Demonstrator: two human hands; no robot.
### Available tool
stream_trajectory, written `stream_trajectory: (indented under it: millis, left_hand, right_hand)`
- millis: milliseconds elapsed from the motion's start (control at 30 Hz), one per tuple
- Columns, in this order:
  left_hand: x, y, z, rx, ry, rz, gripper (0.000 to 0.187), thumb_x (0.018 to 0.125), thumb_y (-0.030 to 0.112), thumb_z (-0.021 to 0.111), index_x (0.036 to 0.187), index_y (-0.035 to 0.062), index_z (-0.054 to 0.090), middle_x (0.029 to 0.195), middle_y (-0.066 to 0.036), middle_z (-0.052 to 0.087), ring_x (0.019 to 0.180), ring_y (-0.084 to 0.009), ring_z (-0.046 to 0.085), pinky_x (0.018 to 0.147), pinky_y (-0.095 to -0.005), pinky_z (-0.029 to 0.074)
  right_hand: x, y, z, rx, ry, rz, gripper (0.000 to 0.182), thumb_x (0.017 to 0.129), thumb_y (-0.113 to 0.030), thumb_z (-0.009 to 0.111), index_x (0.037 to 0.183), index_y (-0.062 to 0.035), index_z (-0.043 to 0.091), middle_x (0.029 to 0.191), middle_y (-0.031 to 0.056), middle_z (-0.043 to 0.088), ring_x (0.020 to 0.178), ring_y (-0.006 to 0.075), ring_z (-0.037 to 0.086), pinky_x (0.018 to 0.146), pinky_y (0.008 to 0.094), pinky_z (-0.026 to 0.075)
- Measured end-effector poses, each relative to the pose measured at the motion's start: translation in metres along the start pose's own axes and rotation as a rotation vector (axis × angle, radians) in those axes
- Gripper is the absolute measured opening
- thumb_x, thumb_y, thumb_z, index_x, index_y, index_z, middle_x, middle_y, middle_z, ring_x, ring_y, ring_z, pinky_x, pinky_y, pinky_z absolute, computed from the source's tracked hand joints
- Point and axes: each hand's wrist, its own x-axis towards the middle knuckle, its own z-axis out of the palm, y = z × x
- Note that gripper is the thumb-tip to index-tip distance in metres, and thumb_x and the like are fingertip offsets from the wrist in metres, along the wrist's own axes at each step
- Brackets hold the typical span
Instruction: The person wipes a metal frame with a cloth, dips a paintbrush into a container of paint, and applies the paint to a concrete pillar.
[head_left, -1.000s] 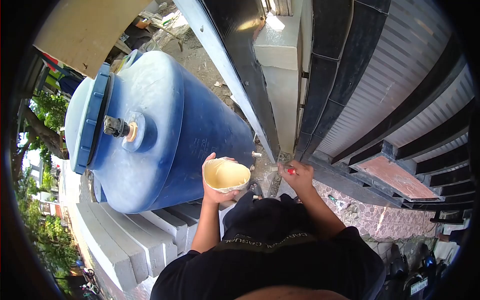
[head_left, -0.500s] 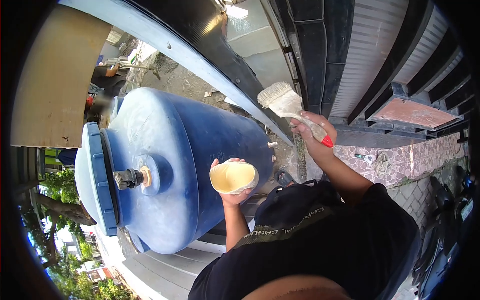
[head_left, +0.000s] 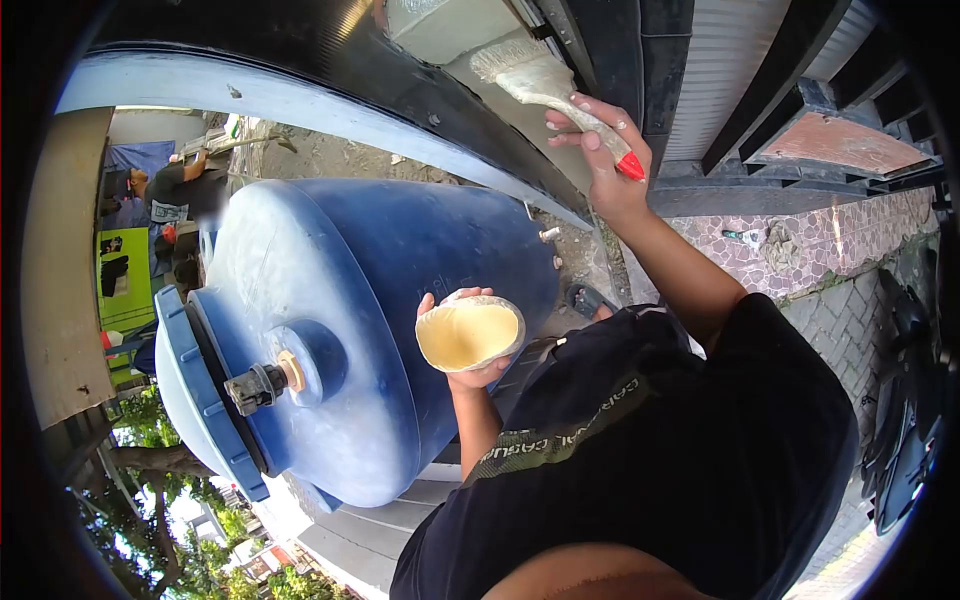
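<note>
In my right hand [head_left: 612,165] is a wide, pale-smeared paintbrush [head_left: 540,80] with a red handle end, my fingers closed round the handle. Its bristles overlap a light grey wall surface [head_left: 440,35]; whether they touch it is unclear. A round bowl [head_left: 470,333], cream inside with a pale crusted rim, rests in my left hand [head_left: 478,378], fingers behind it and thumb at its near side. The bowl is in front of the large blue tank [head_left: 370,240], and its inside faces the camera.
A black beam and a pale blue-white beam [head_left: 300,90] run beside the tank. A capped fitting [head_left: 255,388] sticks out of the tank. Another person [head_left: 180,185] is in the far background. Black metal bars [head_left: 760,110] and patterned paving [head_left: 850,235] lie to the right.
My right hand and the brush have moved up and left, with the bristles now over the grey wall surface. The view has shifted; the bowl remains in my left hand.
</note>
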Motion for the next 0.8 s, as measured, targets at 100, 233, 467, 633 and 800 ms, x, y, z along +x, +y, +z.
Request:
stream_trajectory:
  millis: [100,233,467,633,800]
  left_hand:
    - [-0.004,-0.001,-0.002,-0.004,0.011,-0.011,0.118,0.059,0.042,0.086,0.142,0.0075,0.008,0.12,-0.02,0.05,0.109,-0.0344,0.055,0.094,-0.045,0.045]
    - [-0.005,0.0,0.001,0.019,0.039,-0.029,0.12,0.057,0.045,0.086,0.141,0.0078,0.009,0.12,-0.02,0.05,0.109,-0.0337,0.055,0.094,-0.0448,0.044]
    - [0.013,0.005,0.021,0.059,0.043,-0.013,0.119,0.058,0.049,0.084,0.141,0.0076,0.008,0.119,-0.02,0.049,0.109,-0.0337,0.055,0.095,-0.0451,0.043]
    - [0.036,0.009,0.04,0.106,0.041,0.096,0.117,0.059,0.05,0.083,0.141,0.0076,0.011,0.118,-0.021,0.051,0.107,-0.0355,0.056,0.093,-0.0464,0.045]
    - [0.051,0.015,0.058,0.122,0.078,0.145,0.118,0.06,0.053,0.081,0.141,0.0078,0.009,0.119,-0.02,0.05,0.108,-0.0337,0.055,0.095,-0.0447,0.042]
  right_hand:
    - [-0.021,0.009,-0.014,-0.042,0.036,0.071,0.029,0.092,-0.01,0.053,0.118,0.0021,0.051,0.116,0.0149,0.055,0.106,0.0251,0.059,0.08,0.0326,0.053]
    - [-0.058,0.022,-0.039,-0.114,0.059,0.22,0.029,0.091,-0.008,0.054,0.119,0.0002,0.052,0.117,0.0142,0.055,0.105,0.0215,0.059,0.081,0.0299,0.051]
    - [-0.126,0.005,-0.074,-0.383,-0.074,0.489,0.03,0.088,-0.008,0.06,0.117,-0.003,0.055,0.101,0.0088,0.065,0.097,0.0151,0.061,0.083,0.0265,0.046]
    - [-0.117,-0.03,-0.073,-0.458,-0.357,0.626,0.035,0.083,-0.015,0.065,0.116,-0.0053,0.056,0.101,0.0121,0.064,0.096,0.0233,0.063,0.084,0.0306,0.046]
    - [-0.117,-0.044,-0.09,-0.481,-0.569,0.462,0.036,0.085,-0.027,0.063,0.115,-0.0069,0.056,0.105,0.0143,0.063,0.099,0.0328,0.06,0.087,0.0375,0.046]
